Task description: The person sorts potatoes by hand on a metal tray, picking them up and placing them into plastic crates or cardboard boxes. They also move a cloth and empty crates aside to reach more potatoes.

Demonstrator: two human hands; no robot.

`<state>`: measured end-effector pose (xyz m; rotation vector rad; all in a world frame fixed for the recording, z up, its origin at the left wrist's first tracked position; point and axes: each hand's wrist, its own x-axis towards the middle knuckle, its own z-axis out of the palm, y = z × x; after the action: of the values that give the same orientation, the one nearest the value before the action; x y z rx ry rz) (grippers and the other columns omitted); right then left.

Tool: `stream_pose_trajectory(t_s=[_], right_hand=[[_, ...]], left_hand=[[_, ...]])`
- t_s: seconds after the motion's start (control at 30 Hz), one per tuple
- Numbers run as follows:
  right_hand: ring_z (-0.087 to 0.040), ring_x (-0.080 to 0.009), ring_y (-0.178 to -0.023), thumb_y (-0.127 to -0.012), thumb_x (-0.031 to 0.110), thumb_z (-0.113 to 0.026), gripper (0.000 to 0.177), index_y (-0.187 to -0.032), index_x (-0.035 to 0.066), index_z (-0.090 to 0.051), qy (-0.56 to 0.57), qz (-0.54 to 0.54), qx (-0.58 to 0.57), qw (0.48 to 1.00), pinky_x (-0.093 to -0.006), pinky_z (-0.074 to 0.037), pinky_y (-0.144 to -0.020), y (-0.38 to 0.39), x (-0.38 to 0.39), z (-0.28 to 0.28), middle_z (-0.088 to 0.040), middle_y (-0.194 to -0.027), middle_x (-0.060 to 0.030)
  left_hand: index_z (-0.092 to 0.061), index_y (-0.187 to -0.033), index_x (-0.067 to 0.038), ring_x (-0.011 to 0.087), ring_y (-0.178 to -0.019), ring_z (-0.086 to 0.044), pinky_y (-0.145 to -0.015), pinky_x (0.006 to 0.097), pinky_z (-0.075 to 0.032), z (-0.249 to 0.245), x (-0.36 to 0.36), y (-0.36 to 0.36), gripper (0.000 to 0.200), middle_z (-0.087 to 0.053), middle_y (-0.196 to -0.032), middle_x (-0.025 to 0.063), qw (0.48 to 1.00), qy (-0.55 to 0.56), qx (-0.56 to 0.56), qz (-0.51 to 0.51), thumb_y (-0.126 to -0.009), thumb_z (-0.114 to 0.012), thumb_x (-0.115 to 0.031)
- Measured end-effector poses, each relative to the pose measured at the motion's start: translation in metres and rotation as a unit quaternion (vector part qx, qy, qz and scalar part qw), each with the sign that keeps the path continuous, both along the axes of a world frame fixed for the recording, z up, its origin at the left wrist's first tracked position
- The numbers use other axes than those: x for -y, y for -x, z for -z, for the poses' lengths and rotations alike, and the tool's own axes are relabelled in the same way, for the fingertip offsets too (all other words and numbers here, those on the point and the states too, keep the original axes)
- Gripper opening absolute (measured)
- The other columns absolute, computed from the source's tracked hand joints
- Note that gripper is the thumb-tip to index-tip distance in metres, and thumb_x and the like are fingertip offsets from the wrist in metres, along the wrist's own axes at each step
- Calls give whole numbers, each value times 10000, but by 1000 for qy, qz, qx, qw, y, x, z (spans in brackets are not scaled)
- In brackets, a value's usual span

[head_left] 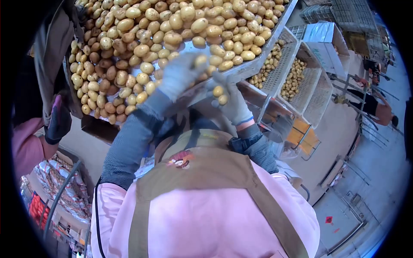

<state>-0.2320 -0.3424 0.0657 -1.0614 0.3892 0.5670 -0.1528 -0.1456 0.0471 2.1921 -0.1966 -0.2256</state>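
Observation:
Many yellow-brown potatoes lie heaped on a metal-edged sorting table. My left hand, in a light glove, is over the table's near edge and smeared by motion. A blurred potato shows at its fingertips and seems held there. My right hand, gloved too, is just outside the table's rim. Its fingers are curled around two small potatoes, which show in the palm.
Plastic crates with small potatoes stand to the right of the table, near a cardboard box. A co-worker's gloved hand is at the left. Filled sacks lie at lower left. Another person is far right.

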Motion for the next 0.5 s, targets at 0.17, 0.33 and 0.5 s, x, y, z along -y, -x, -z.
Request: stream_pose_trajectory(t_s=[0.17, 0.33, 0.5], right_hand=[[-582, -102, -854, -1041, 454, -520, 452, -1303, 86, -545, -119, 20, -17, 993, -199, -454, -601, -4, 12, 6, -615, -1073, -29], [-586, -114, -831, -1033, 316, -555, 366, -1305, 73, -529, -48, 97, 51, 993, -198, -452, -604, -14, 2, -11, -612, -1018, -24], [-586, -98, -879, -1042, 191, -495, 363, -1372, 49, -441, 50, 47, 158, 985, -211, -522, -729, -21, 3, -29, -594, -1044, -22]], left_hand=[[-641, -1255, -120, 333, -919, -644, -843, 421, -524, -22, 24, 9, 379, -658, -990, 151, 973, 40, 192, 124, -956, -648, -352], [-582, -1332, -121, 322, -1078, -635, -905, 421, -518, 8, 46, -146, 465, -671, -1128, 167, 924, -231, 263, 152, -883, -673, -200], [-732, -933, -108, 309, -897, -709, -790, 428, -557, 25, 63, -186, 210, -734, -973, 151, 907, -343, 201, 142, -794, -681, -257]])
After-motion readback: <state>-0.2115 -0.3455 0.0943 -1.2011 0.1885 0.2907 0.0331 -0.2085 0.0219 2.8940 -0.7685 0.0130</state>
